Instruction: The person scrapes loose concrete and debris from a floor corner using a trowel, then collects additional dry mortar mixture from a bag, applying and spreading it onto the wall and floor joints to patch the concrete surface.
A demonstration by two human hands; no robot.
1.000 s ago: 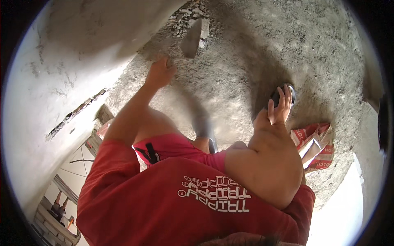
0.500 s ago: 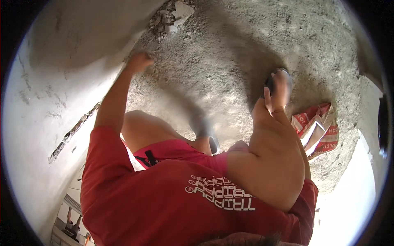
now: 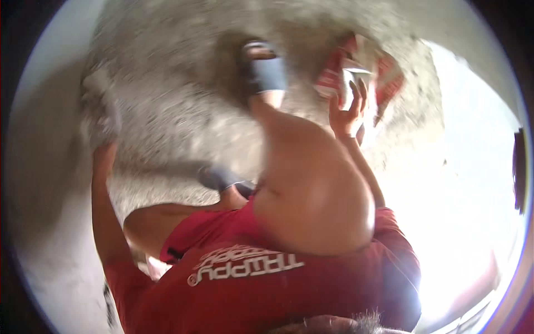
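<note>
My left hand [image 3: 104, 148] is at the foot of the wall on the left, beside pale broken lumps [image 3: 100, 103]. Motion smears its fingers, so I cannot see whether they close on a lump. My right hand [image 3: 349, 116] is raised past my bent knee with its fingers apart. It overlaps the near side of a crumpled red and white paper sack [image 3: 386, 78], whose pale inner side catches bright light. Whether the fingertips touch the sack is unclear. Nothing shows in this hand.
I am low over a rough grey floor [image 3: 167, 100]. My sandalled feet [image 3: 266, 72] are on it, one far forward, the other [image 3: 222, 179] closer in. A pale wall [image 3: 50, 167] runs down the left side. Strong light washes out the right.
My view has swung rightward, bringing the sack nearer the middle. My right hand has left my foot and come to the sack. My left hand has reached the lumps by the wall.
</note>
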